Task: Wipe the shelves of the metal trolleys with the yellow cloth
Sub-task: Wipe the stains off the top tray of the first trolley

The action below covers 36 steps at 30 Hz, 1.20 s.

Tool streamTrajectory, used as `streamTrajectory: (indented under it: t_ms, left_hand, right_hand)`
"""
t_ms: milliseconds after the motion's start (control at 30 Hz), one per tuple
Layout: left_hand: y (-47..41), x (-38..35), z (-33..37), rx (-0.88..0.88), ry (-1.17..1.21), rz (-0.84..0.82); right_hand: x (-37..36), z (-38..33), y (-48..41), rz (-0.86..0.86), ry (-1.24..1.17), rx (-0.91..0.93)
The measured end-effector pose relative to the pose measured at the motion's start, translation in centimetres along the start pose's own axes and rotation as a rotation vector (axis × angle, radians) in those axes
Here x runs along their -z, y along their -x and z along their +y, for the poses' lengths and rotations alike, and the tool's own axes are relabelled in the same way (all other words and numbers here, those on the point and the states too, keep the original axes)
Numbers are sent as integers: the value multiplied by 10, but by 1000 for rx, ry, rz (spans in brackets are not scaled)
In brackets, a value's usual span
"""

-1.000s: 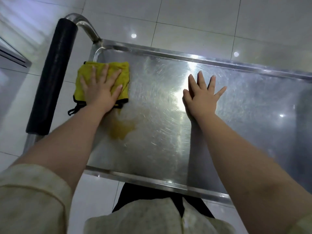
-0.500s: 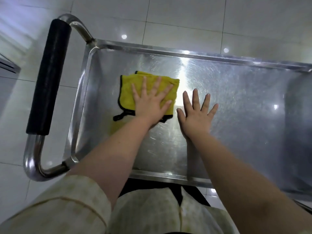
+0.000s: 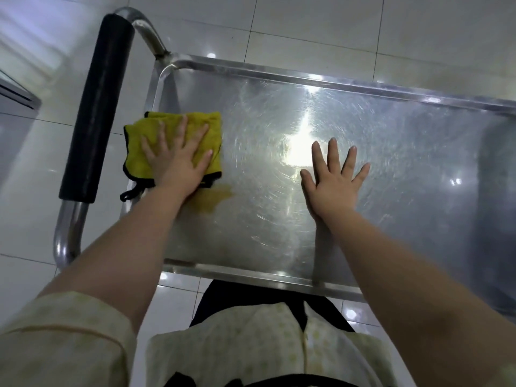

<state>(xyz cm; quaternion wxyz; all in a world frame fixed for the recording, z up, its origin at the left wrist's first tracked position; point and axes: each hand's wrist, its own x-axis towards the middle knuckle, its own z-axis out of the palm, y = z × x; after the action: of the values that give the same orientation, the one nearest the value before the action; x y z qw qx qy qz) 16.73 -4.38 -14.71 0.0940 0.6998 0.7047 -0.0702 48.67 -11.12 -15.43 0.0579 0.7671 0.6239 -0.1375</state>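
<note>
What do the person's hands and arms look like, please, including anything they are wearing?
The left hand and right hand are bare: no gloves, rings or watch show. The forearms are uncovered. The left sleeve is pale cream cloth with a faint yellowish pattern and a hemmed cuff, ending near the elbow.

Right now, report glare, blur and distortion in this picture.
Head view: white glare burns out the scratched steel trolley shelf beside the right hand; head view: wide angle bows its rim and the black padded handle; head view: left hand on the folded yellow cloth is slightly blurred.
</note>
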Motion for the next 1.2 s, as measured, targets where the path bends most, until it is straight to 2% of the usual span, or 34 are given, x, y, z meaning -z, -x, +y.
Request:
streamTrajectory:
  t_ms: [100, 233, 300, 433, 500, 633, 700, 867, 1000, 1100, 1200]
  left_hand:
    - [16, -7, 38, -22, 82, -2]
    - [39, -18, 125, -304, 41, -54]
    - [50, -20, 160, -371, 14, -51]
    - [48, -18, 145, -394, -2, -14]
    - [43, -17, 108, -342, -9, 6]
    - [48, -15, 13, -97, 43, 14]
    - [54, -13, -8, -33, -5, -2]
    - [57, -12, -3, -11, -2, -29]
    - [59, -12, 1, 2, 11, -32]
    - [79, -17, 39, 50, 111, -24]
    - [109, -26, 103, -70, 128, -55]
  right_hand:
    - [-2, 0, 1, 1, 22, -10]
    - [-4, 1, 0, 10, -3, -12]
    - [-5, 4, 0, 19, -29, -2]
    - [-5, 7, -2, 28, -53, 9]
    - [-4, 8, -2, 23, -44, 11]
    - [-1, 6, -2, 4, -39, 19]
    - [2, 4, -1, -14, -34, 22]
    - [-11, 19, 47, -63, 33, 55]
    - [-30, 37, 92, -29, 31, 109]
    - [-33, 39, 90, -1, 40, 121]
    - [-34, 38, 88, 19, 51, 131]
